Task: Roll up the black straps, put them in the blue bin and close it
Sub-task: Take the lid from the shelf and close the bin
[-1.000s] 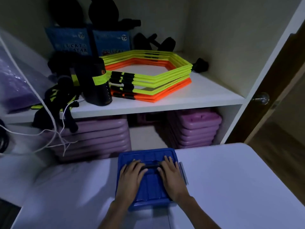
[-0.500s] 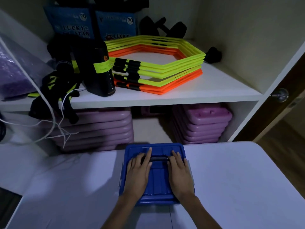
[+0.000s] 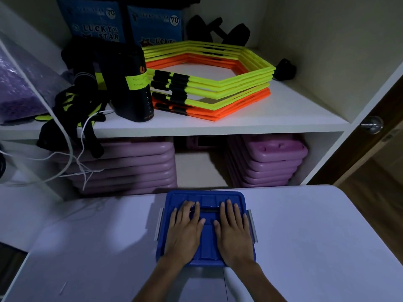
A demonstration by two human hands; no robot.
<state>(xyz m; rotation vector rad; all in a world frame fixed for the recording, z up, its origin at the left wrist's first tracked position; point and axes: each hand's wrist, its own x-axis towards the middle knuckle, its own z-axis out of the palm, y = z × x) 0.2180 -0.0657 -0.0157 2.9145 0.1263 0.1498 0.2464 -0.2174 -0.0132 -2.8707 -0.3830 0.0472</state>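
1. Since a second ago we are seeing our view sitting lower and closer to the shelving, and our fingers, bunched at the lid's handle before, are now lying spread and flat; the bin is sitting a little farther from the near table edge than before.
2. We are facing a white shelf unit (image 3: pixel 218 125) holding a stack of yellow and orange hexagon rings (image 3: pixel 209 79), a black cylinder with a yellow label (image 3: pixel 133 88) and two blue boxes (image 3: pixel 122 22) behind.
3. Below the shelf, stacks of purple slabs (image 3: pixel 270 162) are resting in two piles.
4. We are standing at a white table (image 3: pixel 316 236), and the blue bin (image 3: pixel 205 199) is sitting on it near the far edge, lid on, grey side latches hanging at both sides.
5. We are pressing our left hand (image 3: pixel 185 232) flat on the lid, fingers extended, gripping nothing.
6. We are laying our right hand (image 3: pixel 234 234) beside it, also flat and holding nothing.
7. We are seeing no straps; the lid is covering the bin's inside.
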